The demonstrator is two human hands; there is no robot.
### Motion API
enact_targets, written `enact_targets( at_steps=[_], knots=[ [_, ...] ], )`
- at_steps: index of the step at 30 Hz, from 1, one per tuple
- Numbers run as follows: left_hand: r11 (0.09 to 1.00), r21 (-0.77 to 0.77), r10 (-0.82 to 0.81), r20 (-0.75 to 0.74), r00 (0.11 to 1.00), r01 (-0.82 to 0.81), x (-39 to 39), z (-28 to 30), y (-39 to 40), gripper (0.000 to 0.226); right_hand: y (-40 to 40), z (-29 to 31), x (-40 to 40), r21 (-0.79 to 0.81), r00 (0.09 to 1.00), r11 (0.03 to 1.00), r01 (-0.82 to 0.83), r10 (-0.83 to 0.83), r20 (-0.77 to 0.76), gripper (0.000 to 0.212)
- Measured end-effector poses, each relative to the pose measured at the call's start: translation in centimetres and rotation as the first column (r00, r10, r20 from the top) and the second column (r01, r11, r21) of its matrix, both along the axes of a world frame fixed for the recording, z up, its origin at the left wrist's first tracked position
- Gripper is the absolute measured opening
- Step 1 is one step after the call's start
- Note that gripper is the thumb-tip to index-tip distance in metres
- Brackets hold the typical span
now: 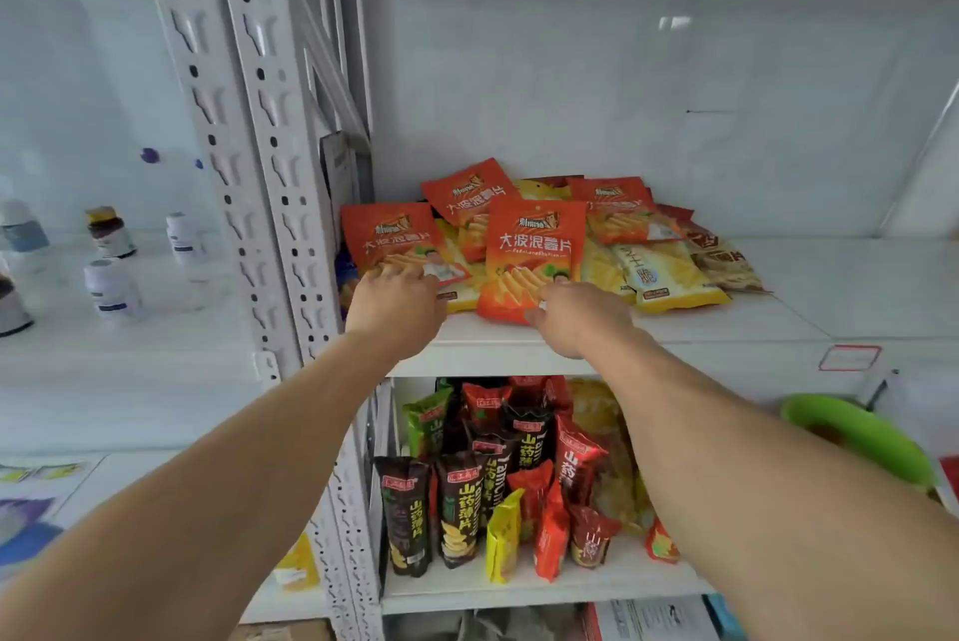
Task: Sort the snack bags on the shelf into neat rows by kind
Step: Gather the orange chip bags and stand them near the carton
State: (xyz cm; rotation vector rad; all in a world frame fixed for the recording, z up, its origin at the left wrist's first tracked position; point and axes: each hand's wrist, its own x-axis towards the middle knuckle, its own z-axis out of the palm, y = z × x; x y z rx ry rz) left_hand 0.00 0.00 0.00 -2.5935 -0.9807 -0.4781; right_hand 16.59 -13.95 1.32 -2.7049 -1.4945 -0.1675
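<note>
On the white shelf (674, 324), the left hand (397, 300) rests on the leftmost orange bag (389, 238); its grip cannot be told. The right hand (576, 316) pinches the centre orange bag (534, 251), which runs lengthwise near to far, top pointing far. Yellow bags (669, 277) lie right.

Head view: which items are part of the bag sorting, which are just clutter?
Job:
- orange bags
- yellow bags
- brown bag
- left hand on an orange bag
- right hand pinching the front orange bag

Clutter:
- bottles
- lower-shelf snacks
- green bowl
</note>
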Motion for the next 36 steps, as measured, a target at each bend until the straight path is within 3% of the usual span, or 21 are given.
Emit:
enact_targets(
  at_steps=[6,11,14,18,22,24,29,33,36],
  knots=[
    [0.946,-0.322,0.118,0.202,0.972,-0.048,4.0,-0.5,6.1,0.070,4.6,-1.7,3.5,0.124,0.991,0.986,0.115,-0.105,-0.085,0.055],
    [0.734,-0.667,0.367,0.233,0.901,-0.126,5.9,-0.9,8.9,0.090,7.5,-2.6,4.9,0.205,0.952,0.944,0.259,-0.214,-0.217,0.072],
    [0.658,-0.730,0.484,0.224,0.846,-0.183,6.4,-1.3,10.3,0.088,8.5,-3.1,5.4,0.243,0.911,0.903,0.354,-0.274,-0.307,0.086],
    [0.635,-0.749,0.522,0.235,0.820,-0.189,6.5,-1.3,10.7,0.079,9.6,-3.8,5.8,0.217,0.860,0.861,0.460,-0.371,-0.352,0.110],
    [0.571,-0.783,0.537,0.129,0.834,-0.247,7.0,-1.1,10.5,0.113,10.2,-4.4,6.0,0.246,0.823,0.814,0.526,-0.413,-0.390,0.125],
    [0.575,-0.794,0.526,0.176,0.832,-0.196,6.8,-1.2,10.5,0.105,10.1,-4.3,6.2,0.295,0.810,0.782,0.549,-0.410,-0.419,0.129],
    [0.561,-0.788,0.570,0.143,0.809,-0.256,6.8,-0.9,10.9,0.112,10.5,-4.4,7.3,0.382,0.757,0.713,0.588,-0.319,-0.570,0.125],
    [0.497,-0.868,0.647,0.374,0.665,0.005,6.8,-0.6,10.8,0.118,11.3,-5.2,7.4,0.453,0.732,0.679,0.577,-0.186,-0.655,0.116],
    [0.416,-0.886,0.699,0.456,0.551,0.204,6.6,-0.7,10.6,0.104,11.2,-5.3,7.6,0.523,0.662,0.582,0.622,-0.035,-0.749,0.084]
  ],
)
